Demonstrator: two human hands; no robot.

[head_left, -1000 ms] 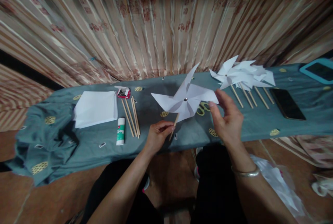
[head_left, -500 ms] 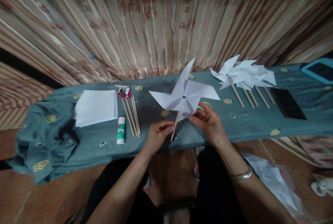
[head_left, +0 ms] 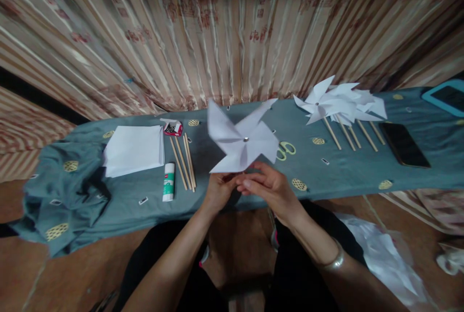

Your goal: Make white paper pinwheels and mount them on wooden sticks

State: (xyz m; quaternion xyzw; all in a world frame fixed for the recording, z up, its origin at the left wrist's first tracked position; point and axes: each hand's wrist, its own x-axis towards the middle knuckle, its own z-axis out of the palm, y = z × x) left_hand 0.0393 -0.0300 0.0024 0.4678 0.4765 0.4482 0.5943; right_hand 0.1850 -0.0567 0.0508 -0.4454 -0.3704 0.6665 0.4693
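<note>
A white paper pinwheel point(head_left: 232, 148) with a shiny pin at its centre is held upright over the table. My left hand point(head_left: 219, 191) is closed below its blades, around where its stick is; the blades and fingers hide the stick. My right hand point(head_left: 270, 187) meets the left there, its fingers bent and pinched together at the same spot under the paper. Just behind the right hand lie scissors point(head_left: 288, 149) with pale green handles, their blades covered by the pinwheel.
To the left are a stack of white paper point(head_left: 135, 150), a small red box point(head_left: 173, 127) of metal pins, several wooden sticks point(head_left: 183, 162) and a glue stick point(head_left: 168, 182). Several pinwheels point(head_left: 342, 104) lie back right, beside a black phone point(head_left: 405, 145) and a blue-framed device point(head_left: 447, 97).
The pinwheel has moved slightly left and its blades have turned. My right hand has left the blade edge and come left to my left hand. The scissors' handles now show more.
</note>
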